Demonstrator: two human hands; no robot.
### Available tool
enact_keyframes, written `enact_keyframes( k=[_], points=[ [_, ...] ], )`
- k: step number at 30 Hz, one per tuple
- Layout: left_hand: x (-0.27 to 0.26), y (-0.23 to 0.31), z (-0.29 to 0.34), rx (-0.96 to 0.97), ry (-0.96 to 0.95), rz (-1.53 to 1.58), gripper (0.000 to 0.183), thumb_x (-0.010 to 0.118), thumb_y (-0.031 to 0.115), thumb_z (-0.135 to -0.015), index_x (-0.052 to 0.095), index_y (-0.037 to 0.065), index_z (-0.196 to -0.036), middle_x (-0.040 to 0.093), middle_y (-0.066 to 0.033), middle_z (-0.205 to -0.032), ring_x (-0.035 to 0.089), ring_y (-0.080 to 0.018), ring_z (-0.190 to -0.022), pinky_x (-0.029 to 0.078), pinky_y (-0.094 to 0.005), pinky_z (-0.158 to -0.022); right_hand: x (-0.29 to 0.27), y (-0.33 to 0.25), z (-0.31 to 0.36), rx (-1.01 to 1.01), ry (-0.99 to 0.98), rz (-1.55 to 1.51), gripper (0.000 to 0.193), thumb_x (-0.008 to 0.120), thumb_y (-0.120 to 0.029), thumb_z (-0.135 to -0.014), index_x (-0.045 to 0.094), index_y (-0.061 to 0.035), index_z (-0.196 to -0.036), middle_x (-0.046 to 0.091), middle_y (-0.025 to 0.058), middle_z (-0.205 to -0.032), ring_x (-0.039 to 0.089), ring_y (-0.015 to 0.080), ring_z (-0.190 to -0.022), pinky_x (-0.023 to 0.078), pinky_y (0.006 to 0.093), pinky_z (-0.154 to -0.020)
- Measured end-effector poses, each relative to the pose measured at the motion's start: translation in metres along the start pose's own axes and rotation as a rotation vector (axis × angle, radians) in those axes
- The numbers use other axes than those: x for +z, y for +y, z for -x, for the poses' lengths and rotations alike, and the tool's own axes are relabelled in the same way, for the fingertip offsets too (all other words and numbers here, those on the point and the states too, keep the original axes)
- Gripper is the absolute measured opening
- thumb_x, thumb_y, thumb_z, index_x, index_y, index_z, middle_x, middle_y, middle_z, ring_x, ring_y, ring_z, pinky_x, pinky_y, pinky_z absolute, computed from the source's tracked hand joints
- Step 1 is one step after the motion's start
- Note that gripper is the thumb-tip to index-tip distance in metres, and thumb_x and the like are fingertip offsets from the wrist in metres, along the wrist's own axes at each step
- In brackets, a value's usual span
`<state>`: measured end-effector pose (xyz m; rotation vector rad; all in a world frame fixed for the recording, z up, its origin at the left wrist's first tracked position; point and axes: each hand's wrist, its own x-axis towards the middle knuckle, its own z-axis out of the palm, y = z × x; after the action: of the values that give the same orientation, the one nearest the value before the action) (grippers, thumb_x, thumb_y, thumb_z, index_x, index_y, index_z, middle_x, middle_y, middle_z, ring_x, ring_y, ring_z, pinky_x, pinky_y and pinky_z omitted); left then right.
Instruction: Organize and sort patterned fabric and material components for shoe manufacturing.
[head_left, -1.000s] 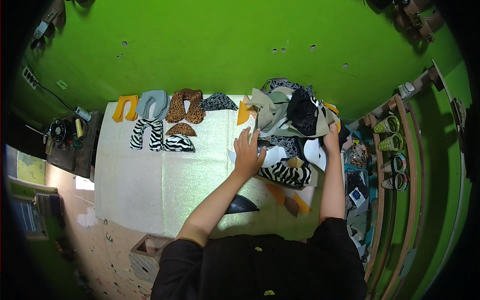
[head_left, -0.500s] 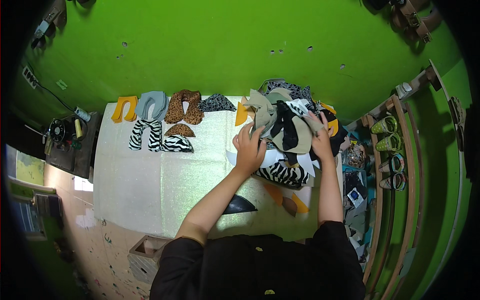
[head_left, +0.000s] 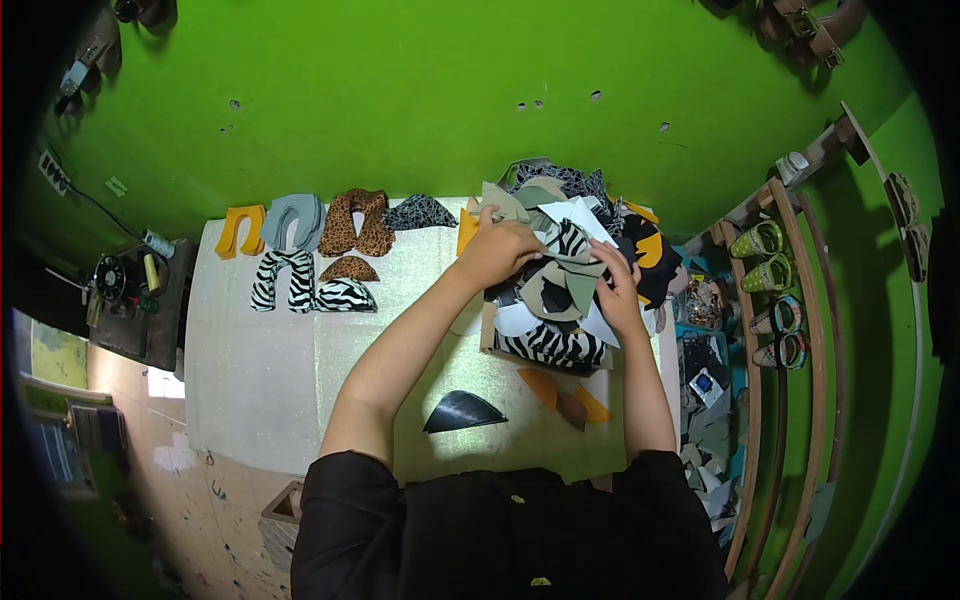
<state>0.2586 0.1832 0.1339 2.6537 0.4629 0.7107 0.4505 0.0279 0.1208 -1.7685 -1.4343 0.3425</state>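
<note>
On the table (head_left: 265, 385), toward its right end, sits a jumbled heap of scraps (head_left: 548, 300), olive, black and white. The left hand (head_left: 500, 250), fingers curled, now reaches farther in; the right hand's (head_left: 620, 285) fingers touch it, parted. I can't tell whether either grips. Between them shows a zebra-striped piece (head_left: 571, 240).

Head view (fisheye) looks down at hands (head_left: 503, 251) (head_left: 618, 285).
</note>
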Motion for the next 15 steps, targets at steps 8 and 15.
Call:
enact_keyframes(
  k=[8,15],
  points=[
    [-0.003,0.019,0.028,0.186,-0.06,-0.001,0.014,0.06,0.018,-0.082,0.068,0.019,-0.094,0.064,0.0047,-0.095,0.057,-0.0134,-0.097,0.026,-0.0463,-0.094,-0.012,0.003,-0.007,0.074,0.441,0.48,0.033,0.051,-0.017,-0.086,0.059,-0.0151,-0.118,0.05,0.0069,-0.132,0.035,0.0243,-0.127,0.003,0.0551,-0.103],
    [0.003,0.017,0.048,0.151,-0.085,0.014,0.009,0.057,0.019,-0.084,0.064,0.017,-0.089,0.063,0.0035,-0.091,0.057,-0.0143,-0.095,0.028,-0.042,-0.089,-0.004,-0.021,-0.029,0.066,0.205,0.092,0.043,0.034,-0.019,-0.097,0.029,-0.0142,-0.14,0.058,0.0066,-0.125,0.048,0.0191,-0.12,-0.002,0.0575,-0.103]
  ],
)
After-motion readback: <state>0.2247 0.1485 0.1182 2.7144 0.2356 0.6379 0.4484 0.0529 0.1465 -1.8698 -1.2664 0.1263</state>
